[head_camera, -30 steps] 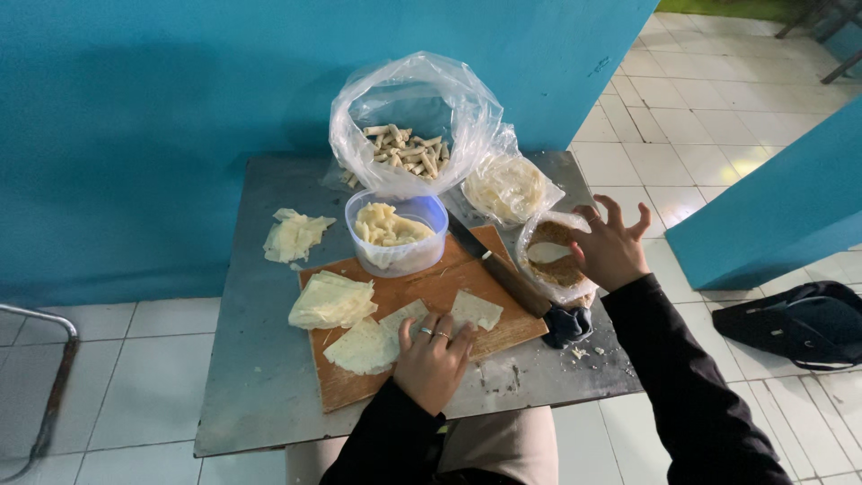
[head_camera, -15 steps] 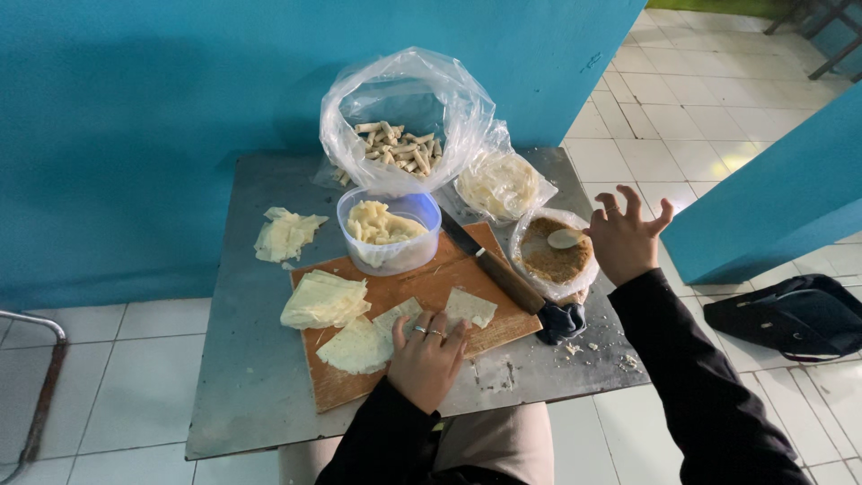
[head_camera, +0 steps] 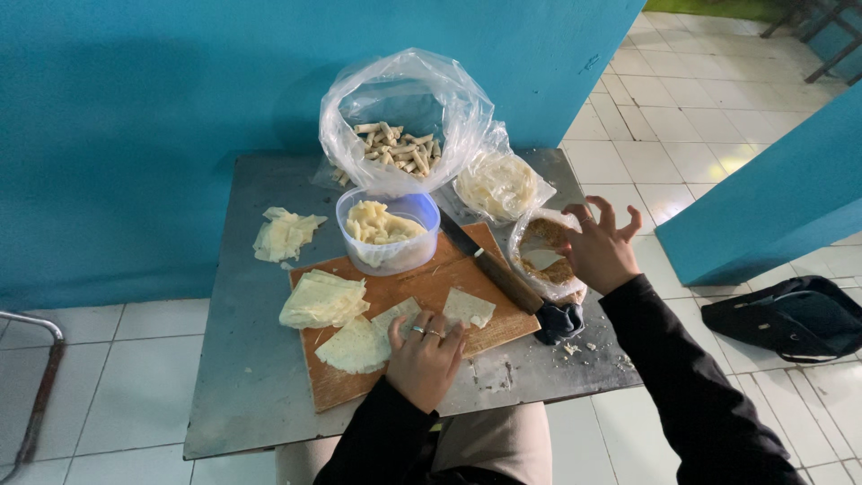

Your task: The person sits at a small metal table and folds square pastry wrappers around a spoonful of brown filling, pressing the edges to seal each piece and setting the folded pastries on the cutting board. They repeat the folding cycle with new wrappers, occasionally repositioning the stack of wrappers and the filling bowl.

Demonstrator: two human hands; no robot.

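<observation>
Prep at metal table [head_camera: 242,377]: wooden cutting board [head_camera: 359,382], thin wrappers [head_camera: 355,346], small crumb bag [head_camera: 543,256].
Left hand [head_camera: 424,355] presses flat, fingers together, on wrappers at the board's near edge; likely soft, tear-prone, best lifted by an edge. Right hand [head_camera: 600,251] spread, touching crumb bag beside the knife [head_camera: 489,262].

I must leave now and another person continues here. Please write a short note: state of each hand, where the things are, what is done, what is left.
Left hand: flat on the wooden board, pressing a thin wrapper sheet.
Right hand: open, fingers spread, at the bag of brown crumbs; a pale piece lies inside.
Knife: on the board, unused.
Done: rolls fill the large bag.
Left: a wrapper stack and filling in the tub.
</observation>
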